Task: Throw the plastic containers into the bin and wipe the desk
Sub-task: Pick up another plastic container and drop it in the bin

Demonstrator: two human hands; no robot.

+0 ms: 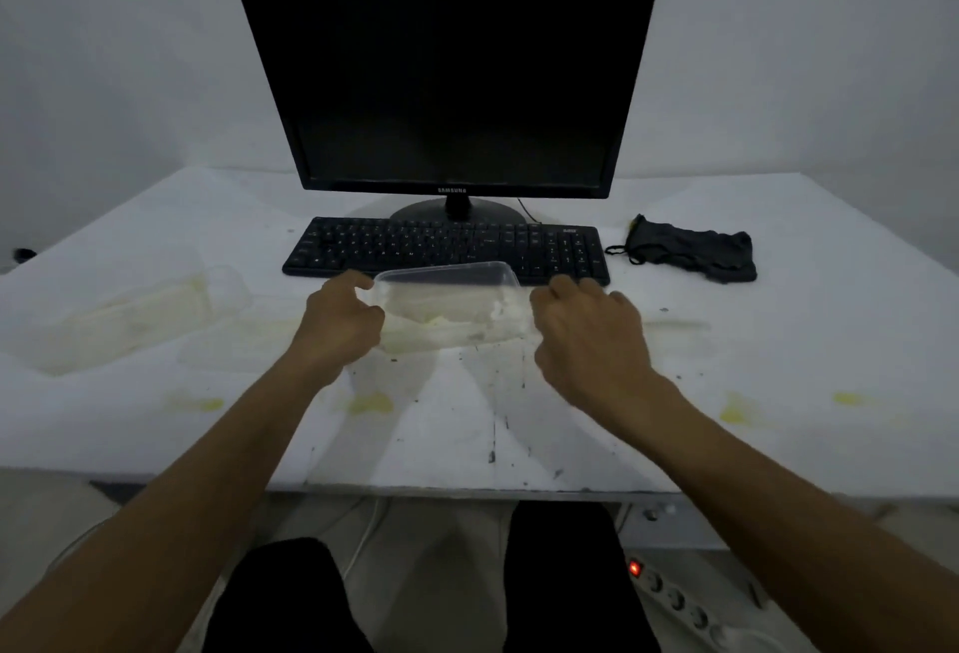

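Observation:
A clear plastic container (449,307) with pale residue inside is tilted just above the white desk (519,419), in front of the keyboard. My left hand (340,320) grips its left end and my right hand (591,336) grips its right end. Another clear plastic container (140,312) lies on the desk at the left, with what looks like a clear lid (244,336) beside it. A dark grey cloth (693,250) lies crumpled at the right of the keyboard. Yellow stains (371,403) and dark specks mark the desk surface. No bin is in view.
A black monitor (446,71) stands at the back centre with a black keyboard (446,250) in front of it. Below the desk edge are my dark-trousered legs (565,580), a power strip (680,600) with a red light at the right, and white cables.

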